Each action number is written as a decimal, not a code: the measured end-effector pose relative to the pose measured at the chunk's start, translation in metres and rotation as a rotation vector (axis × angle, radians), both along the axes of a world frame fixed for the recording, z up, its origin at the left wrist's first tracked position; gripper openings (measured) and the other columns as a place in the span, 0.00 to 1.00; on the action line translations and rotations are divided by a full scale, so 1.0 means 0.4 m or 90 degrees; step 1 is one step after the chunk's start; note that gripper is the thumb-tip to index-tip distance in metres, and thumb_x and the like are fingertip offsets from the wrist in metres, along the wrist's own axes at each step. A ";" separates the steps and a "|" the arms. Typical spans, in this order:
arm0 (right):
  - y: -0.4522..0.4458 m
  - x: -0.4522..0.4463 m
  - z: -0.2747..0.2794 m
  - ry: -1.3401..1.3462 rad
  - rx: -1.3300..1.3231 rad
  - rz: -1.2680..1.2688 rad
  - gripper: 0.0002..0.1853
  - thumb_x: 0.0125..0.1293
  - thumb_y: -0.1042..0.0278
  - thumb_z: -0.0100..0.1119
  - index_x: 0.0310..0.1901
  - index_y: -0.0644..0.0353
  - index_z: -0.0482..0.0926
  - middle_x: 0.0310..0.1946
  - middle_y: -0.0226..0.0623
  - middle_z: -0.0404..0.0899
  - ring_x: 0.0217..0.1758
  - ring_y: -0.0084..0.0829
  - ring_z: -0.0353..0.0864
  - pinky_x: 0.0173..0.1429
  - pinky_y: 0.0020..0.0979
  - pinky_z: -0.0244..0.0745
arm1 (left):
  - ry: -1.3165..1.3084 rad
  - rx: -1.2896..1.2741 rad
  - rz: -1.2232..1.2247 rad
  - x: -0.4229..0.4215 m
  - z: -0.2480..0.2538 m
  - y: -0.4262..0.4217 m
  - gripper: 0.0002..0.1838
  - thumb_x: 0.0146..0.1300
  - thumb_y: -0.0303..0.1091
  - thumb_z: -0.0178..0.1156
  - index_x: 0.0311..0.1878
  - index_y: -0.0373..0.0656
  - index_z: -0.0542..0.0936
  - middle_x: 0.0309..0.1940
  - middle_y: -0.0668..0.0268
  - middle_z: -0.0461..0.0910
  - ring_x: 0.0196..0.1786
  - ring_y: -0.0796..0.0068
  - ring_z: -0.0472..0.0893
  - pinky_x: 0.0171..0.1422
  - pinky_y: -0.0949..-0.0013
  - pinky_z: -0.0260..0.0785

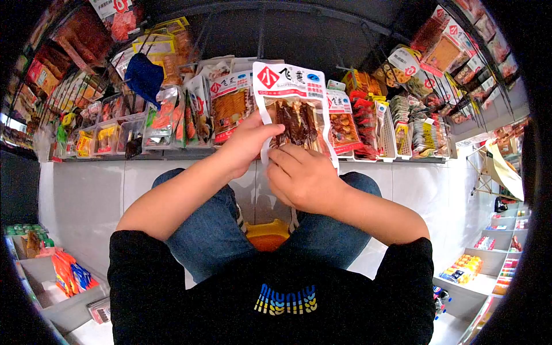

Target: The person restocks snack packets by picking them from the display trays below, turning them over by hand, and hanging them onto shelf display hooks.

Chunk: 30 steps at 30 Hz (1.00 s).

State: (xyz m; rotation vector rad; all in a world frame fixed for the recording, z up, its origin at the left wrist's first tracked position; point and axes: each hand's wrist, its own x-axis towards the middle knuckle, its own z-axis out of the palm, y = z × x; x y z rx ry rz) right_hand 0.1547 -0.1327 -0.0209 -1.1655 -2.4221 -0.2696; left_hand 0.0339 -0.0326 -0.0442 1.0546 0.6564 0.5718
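A clear-fronted snack packet (298, 118) with a white border, a red diamond logo and dark brown strips inside is held upright in front of me. My left hand (253, 141) grips its left edge, the thumb lying across the front. Curled fingers of my right hand (305, 177) press on its lower part and cover the bottom edge. Just behind it on the low shelf stand another red-and-white packet (232, 109) with tan contents and a packet (343, 123) with reddish-brown pieces, partly hidden by the one in my hands.
Clear bins (131, 133) of packets line the shelf's left side; white baskets (402, 141) hold more on the right. Packets hang from rack hooks (497, 86) above. A blue object (144, 79) hangs at left. Between my knees is a yellow-orange stool (269, 234). Stocked shelves (486, 259) flank me.
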 end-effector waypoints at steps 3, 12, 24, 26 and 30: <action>-0.005 -0.015 0.026 0.078 -0.056 0.014 0.11 0.43 0.66 0.62 0.26 0.61 0.73 0.35 0.38 0.74 0.39 0.34 0.75 0.35 0.30 0.74 | 0.025 0.019 0.010 -0.010 0.017 -0.012 0.21 0.54 0.28 0.54 0.53 0.38 0.68 0.46 0.63 0.73 0.49 0.73 0.72 0.56 0.70 0.61; 0.029 0.031 0.091 0.206 0.110 0.016 0.09 0.45 0.67 0.61 0.20 0.60 0.71 0.28 0.38 0.76 0.27 0.36 0.75 0.28 0.32 0.71 | 0.072 0.239 0.034 -0.031 0.056 -0.001 0.22 0.58 0.31 0.55 0.56 0.37 0.65 0.48 0.65 0.72 0.52 0.77 0.69 0.58 0.72 0.59; 0.187 0.129 0.107 0.713 0.036 -0.170 0.11 0.55 0.74 0.56 0.41 0.64 0.70 0.32 0.33 0.74 0.35 0.20 0.71 0.41 0.22 0.67 | -0.075 0.243 0.201 -0.070 0.131 0.070 0.19 0.60 0.30 0.53 0.54 0.35 0.67 0.47 0.65 0.73 0.48 0.80 0.71 0.54 0.74 0.63; 0.197 0.115 0.083 0.878 -0.192 -0.155 0.14 0.59 0.69 0.55 0.45 0.64 0.69 0.35 0.34 0.74 0.40 0.20 0.71 0.45 0.23 0.66 | -0.077 0.262 0.222 -0.073 0.130 0.083 0.17 0.61 0.30 0.53 0.52 0.35 0.68 0.44 0.65 0.74 0.44 0.81 0.73 0.50 0.75 0.66; 0.191 0.084 0.056 1.036 -0.464 -0.167 0.14 0.61 0.63 0.52 0.45 0.62 0.72 0.41 0.33 0.75 0.43 0.21 0.72 0.49 0.24 0.65 | -0.065 0.257 0.178 -0.079 0.123 0.096 0.20 0.60 0.31 0.54 0.55 0.35 0.67 0.48 0.64 0.73 0.49 0.79 0.71 0.56 0.73 0.61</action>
